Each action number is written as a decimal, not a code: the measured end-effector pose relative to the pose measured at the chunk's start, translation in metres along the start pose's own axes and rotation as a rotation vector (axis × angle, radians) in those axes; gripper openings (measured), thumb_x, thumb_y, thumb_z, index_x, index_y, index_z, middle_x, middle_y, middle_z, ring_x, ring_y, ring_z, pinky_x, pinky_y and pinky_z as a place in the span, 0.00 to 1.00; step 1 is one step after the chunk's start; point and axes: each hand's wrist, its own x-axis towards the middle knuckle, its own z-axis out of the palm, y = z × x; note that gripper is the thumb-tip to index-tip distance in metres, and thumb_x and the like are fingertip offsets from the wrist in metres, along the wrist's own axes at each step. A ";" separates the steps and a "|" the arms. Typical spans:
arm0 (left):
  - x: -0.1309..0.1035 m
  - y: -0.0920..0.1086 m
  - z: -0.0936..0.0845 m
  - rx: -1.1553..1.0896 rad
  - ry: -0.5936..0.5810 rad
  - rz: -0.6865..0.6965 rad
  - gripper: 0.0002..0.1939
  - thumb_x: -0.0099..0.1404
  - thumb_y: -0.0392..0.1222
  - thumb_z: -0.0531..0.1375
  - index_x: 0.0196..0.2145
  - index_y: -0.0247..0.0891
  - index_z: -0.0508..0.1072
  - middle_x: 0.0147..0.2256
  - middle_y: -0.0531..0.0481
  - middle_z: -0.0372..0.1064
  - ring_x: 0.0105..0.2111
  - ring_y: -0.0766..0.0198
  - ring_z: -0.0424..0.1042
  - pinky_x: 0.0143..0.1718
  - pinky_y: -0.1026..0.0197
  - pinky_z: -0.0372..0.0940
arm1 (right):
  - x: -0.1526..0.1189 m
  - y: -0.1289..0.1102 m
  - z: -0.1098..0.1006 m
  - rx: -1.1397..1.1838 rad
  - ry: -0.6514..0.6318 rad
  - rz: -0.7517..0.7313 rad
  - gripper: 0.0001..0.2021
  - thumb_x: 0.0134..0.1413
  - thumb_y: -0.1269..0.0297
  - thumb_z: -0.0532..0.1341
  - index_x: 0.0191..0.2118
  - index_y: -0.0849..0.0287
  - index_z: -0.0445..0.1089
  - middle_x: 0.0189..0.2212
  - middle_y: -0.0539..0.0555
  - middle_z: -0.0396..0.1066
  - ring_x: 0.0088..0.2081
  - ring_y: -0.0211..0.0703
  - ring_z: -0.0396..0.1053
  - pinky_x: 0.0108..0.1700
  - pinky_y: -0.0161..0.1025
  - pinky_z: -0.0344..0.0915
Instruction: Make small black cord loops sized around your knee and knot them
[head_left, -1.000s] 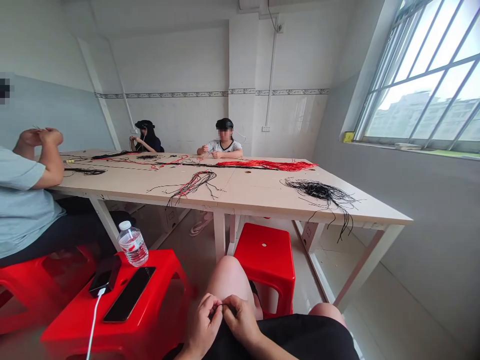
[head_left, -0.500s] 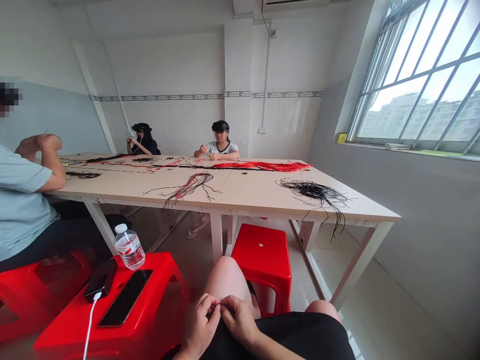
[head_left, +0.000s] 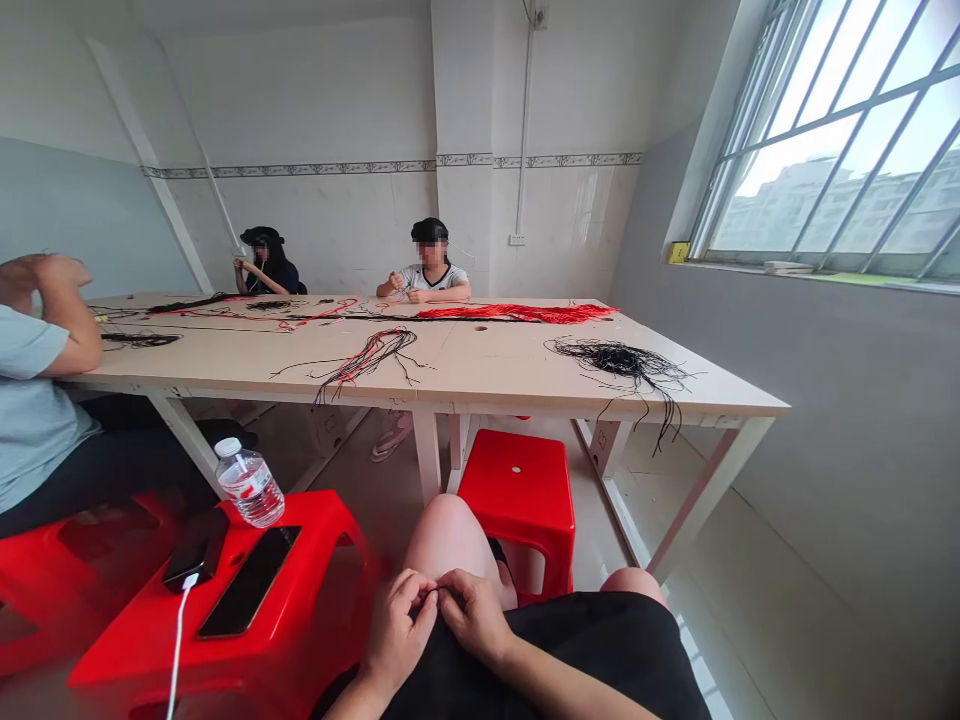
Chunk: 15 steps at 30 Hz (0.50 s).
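Note:
Low in the view, above my lap, my left hand (head_left: 403,625) and my right hand (head_left: 474,615) meet at the fingertips. Both are closed in a pinch. Something thin and dark shows between the fingertips, too small to make out. Beyond my knees, on the long table (head_left: 480,385), lie a bundle of black and red cords (head_left: 371,358), a tangled black bundle (head_left: 619,358) that hangs over the front edge, and a long red bundle (head_left: 517,313) further back.
A red stool (head_left: 517,480) stands before my knees. At the left, another red stool (head_left: 300,580) bears a water bottle (head_left: 251,485), a phone (head_left: 251,582) and a black box (head_left: 196,550) with a white cable. Three people sit around the table.
The view has tilted down and shifted slightly, so the table and stools appear higher. My hands stay together in nearly the same pinch.

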 end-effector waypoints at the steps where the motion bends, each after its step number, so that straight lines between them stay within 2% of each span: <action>1: -0.001 0.000 -0.001 -0.014 -0.018 -0.005 0.08 0.61 0.41 0.55 0.28 0.39 0.73 0.27 0.49 0.71 0.28 0.63 0.72 0.30 0.63 0.70 | 0.000 0.000 0.000 -0.007 0.001 0.001 0.11 0.54 0.70 0.54 0.36 0.60 0.74 0.33 0.55 0.77 0.34 0.44 0.75 0.38 0.37 0.68; 4: -0.001 -0.003 -0.004 -0.082 -0.027 -0.076 0.10 0.60 0.43 0.56 0.36 0.39 0.73 0.30 0.48 0.72 0.28 0.63 0.73 0.28 0.62 0.70 | 0.000 0.001 -0.002 -0.034 0.013 0.011 0.11 0.54 0.70 0.53 0.36 0.60 0.74 0.32 0.56 0.77 0.34 0.45 0.74 0.37 0.37 0.68; 6: 0.002 -0.007 -0.008 -0.145 0.009 -0.166 0.16 0.59 0.44 0.56 0.45 0.37 0.70 0.31 0.47 0.72 0.28 0.63 0.72 0.26 0.62 0.69 | 0.000 0.002 -0.004 -0.040 0.021 0.011 0.11 0.54 0.70 0.53 0.36 0.60 0.74 0.33 0.56 0.77 0.35 0.44 0.74 0.38 0.37 0.67; 9: 0.017 -0.008 -0.023 -0.259 0.102 -0.272 0.27 0.58 0.47 0.58 0.54 0.36 0.62 0.34 0.47 0.71 0.30 0.63 0.73 0.31 0.59 0.71 | 0.000 0.004 -0.005 -0.043 0.023 0.012 0.11 0.54 0.69 0.53 0.37 0.61 0.73 0.33 0.55 0.77 0.35 0.43 0.74 0.39 0.36 0.67; 11: 0.034 -0.005 -0.043 -0.344 0.216 -0.348 0.33 0.56 0.47 0.59 0.58 0.36 0.56 0.35 0.48 0.71 0.31 0.63 0.73 0.34 0.58 0.71 | -0.001 0.005 -0.006 -0.045 0.026 0.013 0.11 0.54 0.69 0.53 0.37 0.61 0.74 0.33 0.55 0.77 0.35 0.42 0.74 0.39 0.35 0.68; 13: 0.054 0.002 -0.070 -0.403 0.354 -0.435 0.39 0.54 0.46 0.62 0.60 0.39 0.51 0.36 0.50 0.70 0.29 0.66 0.72 0.29 0.61 0.69 | -0.001 0.005 -0.006 -0.048 0.028 0.013 0.11 0.55 0.69 0.53 0.37 0.60 0.74 0.33 0.55 0.77 0.35 0.42 0.74 0.40 0.35 0.68; 15: 0.072 0.008 -0.101 -0.450 0.508 -0.430 0.36 0.54 0.42 0.62 0.58 0.41 0.54 0.35 0.52 0.70 0.27 0.70 0.71 0.26 0.67 0.66 | -0.001 0.006 -0.006 -0.052 0.027 0.014 0.11 0.55 0.69 0.53 0.38 0.60 0.74 0.33 0.54 0.76 0.36 0.41 0.74 0.41 0.35 0.67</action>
